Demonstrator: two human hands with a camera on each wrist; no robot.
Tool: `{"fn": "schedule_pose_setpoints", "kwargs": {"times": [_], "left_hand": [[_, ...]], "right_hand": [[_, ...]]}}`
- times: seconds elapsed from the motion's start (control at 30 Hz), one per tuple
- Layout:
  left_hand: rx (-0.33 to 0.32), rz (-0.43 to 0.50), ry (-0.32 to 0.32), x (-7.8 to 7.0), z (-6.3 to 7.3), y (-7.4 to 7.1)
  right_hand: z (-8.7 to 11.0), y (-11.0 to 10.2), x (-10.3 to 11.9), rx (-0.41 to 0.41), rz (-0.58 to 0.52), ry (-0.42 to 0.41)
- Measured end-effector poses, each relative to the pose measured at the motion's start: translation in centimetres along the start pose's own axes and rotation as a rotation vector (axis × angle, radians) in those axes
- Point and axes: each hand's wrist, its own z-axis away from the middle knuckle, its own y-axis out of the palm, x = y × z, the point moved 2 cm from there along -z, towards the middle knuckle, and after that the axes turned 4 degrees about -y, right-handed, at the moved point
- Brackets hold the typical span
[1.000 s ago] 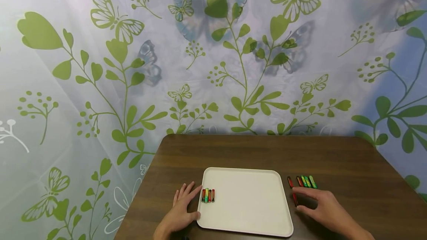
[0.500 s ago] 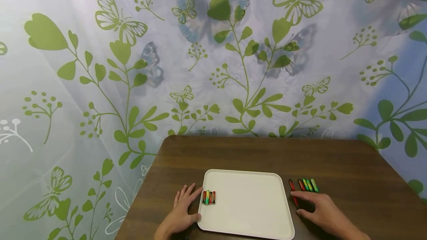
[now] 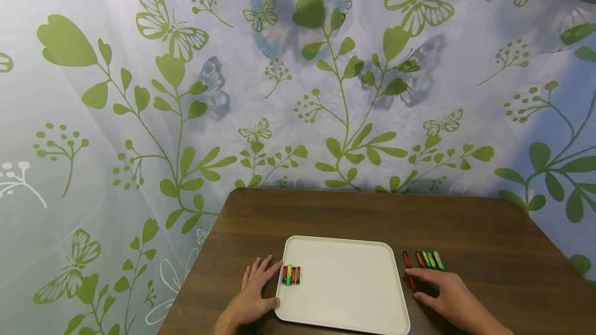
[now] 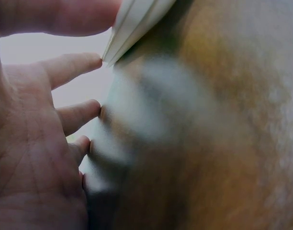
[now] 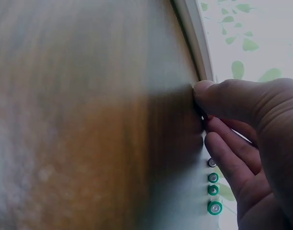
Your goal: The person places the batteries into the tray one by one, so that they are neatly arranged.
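In the head view, my left hand [image 3: 249,296] lies spread at the left side of the white tray [image 3: 349,288]; its index finger and thumb touch the rim. Several slim batteries [image 3: 291,275], red and green, lie side by side on the tray near those fingers. At the tray's right side, my right hand [image 3: 447,293] pinches a red battery [image 3: 413,284] between thumb and index finger, close to the table. Another red battery [image 3: 407,259] lies just beyond the index fingertip. The right wrist view shows the thumb [image 5: 223,93] against the pinched battery, mostly hidden.
Red and green batteries [image 3: 430,259] form a row on the brown wooden table [image 3: 363,211], right of the tray; their ends [image 5: 213,178] show in the right wrist view. A curtain [image 3: 279,118] with leaf and butterfly prints hangs behind the table.
The head view has shifted slightly. Both hands keep nearly the same places, the left at the tray rim and the right at the red battery.
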Motion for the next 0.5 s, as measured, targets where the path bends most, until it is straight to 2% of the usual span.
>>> {"fn": "schedule_pose_setpoints", "kwargs": {"times": [0.13,0.37,0.5], "left_hand": [[-0.002,0.000,0.007,-0.1,0.0,0.0],[-0.001,-0.001,0.005,-0.1,0.1,0.0],[0.002,0.001,0.000,-0.2,0.1,0.0]], "right_hand": [[-0.1,-0.3,0.1,-0.015,0.011,-0.008],[-1.1,-0.7,1.0,-0.042,0.014,0.045],[-2.0,-0.3,2.0,-0.096,-0.009,0.033]]}}
